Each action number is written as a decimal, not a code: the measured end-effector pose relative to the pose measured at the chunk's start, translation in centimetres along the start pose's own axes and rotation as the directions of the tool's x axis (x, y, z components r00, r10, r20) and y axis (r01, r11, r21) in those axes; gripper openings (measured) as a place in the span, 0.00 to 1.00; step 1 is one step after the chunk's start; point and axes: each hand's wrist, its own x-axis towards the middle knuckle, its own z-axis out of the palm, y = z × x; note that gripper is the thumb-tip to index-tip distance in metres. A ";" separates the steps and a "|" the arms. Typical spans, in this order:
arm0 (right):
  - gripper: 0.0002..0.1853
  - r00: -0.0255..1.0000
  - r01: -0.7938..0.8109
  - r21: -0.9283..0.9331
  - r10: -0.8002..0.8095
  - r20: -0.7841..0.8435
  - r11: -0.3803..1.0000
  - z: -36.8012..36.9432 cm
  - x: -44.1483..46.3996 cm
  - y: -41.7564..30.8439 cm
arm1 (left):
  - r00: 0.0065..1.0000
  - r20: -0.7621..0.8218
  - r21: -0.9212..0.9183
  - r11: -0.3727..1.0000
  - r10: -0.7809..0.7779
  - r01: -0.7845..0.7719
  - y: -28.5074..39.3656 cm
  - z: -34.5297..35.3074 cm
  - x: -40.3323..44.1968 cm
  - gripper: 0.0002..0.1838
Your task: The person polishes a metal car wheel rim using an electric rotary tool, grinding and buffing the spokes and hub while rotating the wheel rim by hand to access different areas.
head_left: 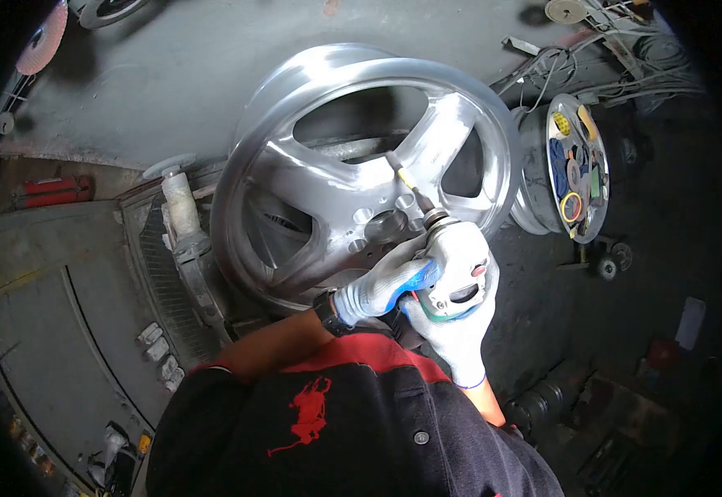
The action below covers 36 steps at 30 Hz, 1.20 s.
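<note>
A silver alloy wheel rim with broad spokes stands tilted in front of me, its upper right spoke bright and shiny. In my gloved hands is a pale power drill, with its chuck toward the rim and a slim bit with a yellow band reaching over the hub. The bit's tip is by the inner end of that spoke; whether it touches I cannot tell. My left hand, in a white and blue glove, closes on the drill's left side. My right hand wraps round its rear grip, fingers partly hidden.
At right, another wheel rim holds tape rolls, discs and small tools. Cables hang at upper right. Left of the rim is a machine part with a pale cylinder. A red object lies at far left.
</note>
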 end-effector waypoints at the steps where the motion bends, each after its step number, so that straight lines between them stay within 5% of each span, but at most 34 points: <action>1: 0.54 1.000 -0.002 0.000 0.002 0.000 1.000 -0.1 0.0 0.1 | 0.997 -0.036 -0.106 0.993 -0.064 0.060 0.5 0.4 -0.3 0.36; 7: 0.54 0.993 0.013 -0.006 -0.012 0.121 1.000 -1.0 -0.1 1.1 | 0.972 -0.075 -0.274 0.942 -0.222 0.194 1.9 1.3 -0.2 0.34; 10: 0.53 0.993 -0.116 0.117 0.113 0.034 0.986 -1.2 0.3 0.4 | 0.970 -0.059 -0.298 0.932 -0.234 0.206 1.2 1.3 0.7 0.32; 15: 0.54 0.998 -0.055 0.023 0.056 -0.036 0.998 -1.0 0.1 0.7 | 0.973 0.041 -0.365 0.903 -0.229 0.228 -0.1 0.6 1.6 0.30; 21: 0.53 0.999 -0.040 0.049 0.041 -0.022 0.998 -0.3 -0.7 0.6 | 1.000 0.021 -0.003 1.000 -0.002 0.002 -0.3 0.4 -0.6 0.34; 24: 0.49 0.995 0.093 -0.102 -0.089 0.045 0.990 -0.7 -0.5 1.0 | 0.986 0.046 0.165 0.972 0.163 -0.169 -0.2 0.7 -1.6 0.34; 26: 0.45 0.954 0.279 -0.264 -0.237 0.182 0.923 -1.2 -0.1 0.9 | 0.979 -0.087 -0.188 0.968 -0.187 0.168 0.9 1.3 -1.5 0.31; 29: 0.41 0.992 0.085 -0.094 -0.074 0.107 0.992 -1.5 -0.1 0.9 | 0.954 -0.076 -0.330 0.910 -0.290 0.251 1.8 2.1 -0.3 0.32; 35: 0.51 0.988 -0.081 0.206 0.105 -0.109 0.975 -1.0 -0.9 2.6 | 0.941 0.058 -0.291 0.896 -0.333 0.335 2.6 2.1 2.4 0.31; 36: 0.46 0.991 -0.072 0.142 0.087 -0.099 0.987 -0.9 -0.9 3.0 | 0.938 0.047 -0.311 0.888 -0.342 0.340 2.3 2.1 2.3 0.32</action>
